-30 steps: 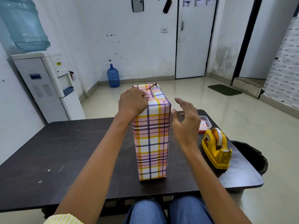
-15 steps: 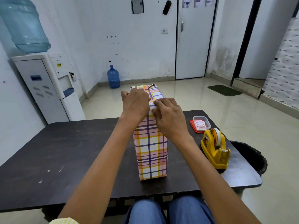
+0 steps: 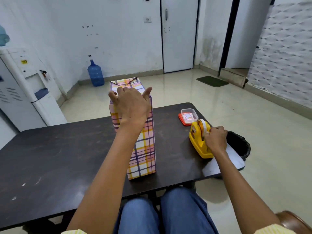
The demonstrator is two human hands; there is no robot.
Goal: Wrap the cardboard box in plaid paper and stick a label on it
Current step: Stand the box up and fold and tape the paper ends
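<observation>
A plaid-wrapped box point(image 3: 146, 149) stands upright on the bench point(image 3: 50, 157), its top fold pressed down by the left hand point(image 3: 131, 107), fingers point(image 3: 120, 90) spread. The right hand point(image 3: 216, 139) pinches tape point(image 3: 203, 127) at the dispenser point(image 3: 196, 144). Sealing the top appears under way, and the next move calls for a clean strip laid over that fold.

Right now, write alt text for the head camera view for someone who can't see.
A person's left hand rests on top of a tall upright box wrapped in pink-and-yellow plaid paper on a dark table, while the right hand grips the front of a yellow plastic tape dispenser beside it. A small clear tub with a red lid sits beyond the dispenser.
</observation>
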